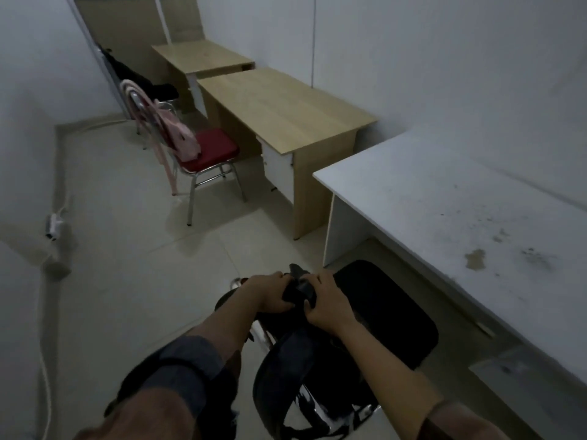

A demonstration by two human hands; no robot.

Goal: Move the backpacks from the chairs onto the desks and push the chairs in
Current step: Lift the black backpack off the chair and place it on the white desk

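While the room's pretty dim, you can see pale floor tiles [133, 249], plain white walls [444, 58] and three desks along the right wall: a scuffed white desk [444, 201] nearest, then two wood-laminate ones [286, 112]. Both hands, left hand [270, 293] and right hand [327, 301], have fingers curled tight around the top of a black backpack [298, 369] sitting on the nearest chair [390, 312]. Further back, a pink backpack [181, 134] hangs on a red-cushioned chrome chair [212, 150].

The black backpack [295, 369] runs off the bottom edge, its top hidden under both hands. The white bench [460, 198] is cut by the right edge. The farthest chair's dark load [133, 74] is too dim to identify.
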